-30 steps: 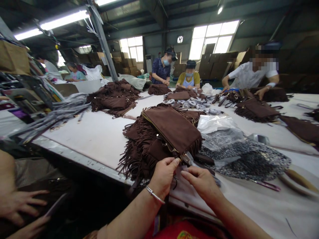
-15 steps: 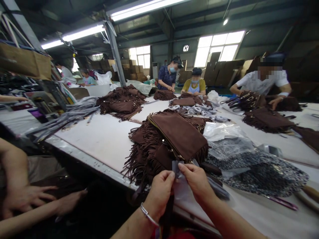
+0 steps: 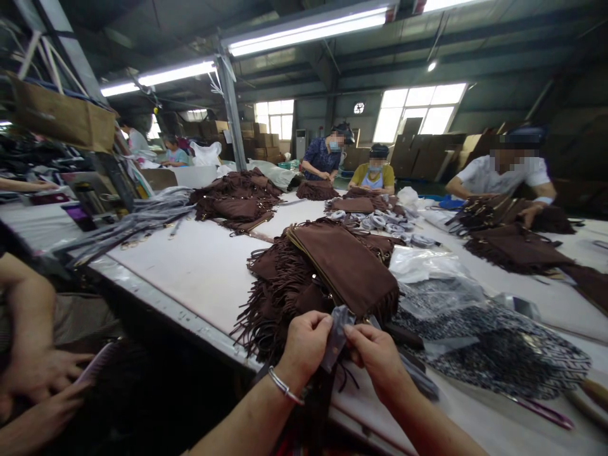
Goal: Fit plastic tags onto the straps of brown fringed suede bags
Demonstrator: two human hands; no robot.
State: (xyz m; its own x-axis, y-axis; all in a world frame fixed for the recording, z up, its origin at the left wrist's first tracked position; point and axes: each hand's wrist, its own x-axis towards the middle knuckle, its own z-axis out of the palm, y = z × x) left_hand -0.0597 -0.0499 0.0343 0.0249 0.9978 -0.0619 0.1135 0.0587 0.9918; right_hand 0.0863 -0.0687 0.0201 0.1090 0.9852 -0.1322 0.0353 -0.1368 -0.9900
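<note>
A strip of translucent grey plastic film (image 3: 337,339) is stretched between my two hands at the table's near edge. My left hand (image 3: 303,345), with a silver bangle on the wrist, pinches its left side between thumb and finger. The right side is pinched by my right hand (image 3: 375,354). Just beyond lies a dark brown fringed bag (image 3: 349,263) with a zipper, on top of more brown fringe (image 3: 266,304). A dark strap (image 3: 323,399) hangs below my hands. More grey film (image 3: 420,377) lies beside my right wrist.
On the right are a patterned black-and-white piece (image 3: 513,342) under clear plastic (image 3: 432,272), and a purple-handled tool (image 3: 546,408). Brown bags (image 3: 237,196) and grey-wrapped straps (image 3: 142,218) lie farther left. Co-workers sit or stand around the table; one co-worker's hands (image 3: 42,380) are close at left.
The plastic film has been turned and bunched between my hands, and my left hand has risen slightly. At left, the co-worker's hands have shifted and now hold a pale flat object.
</note>
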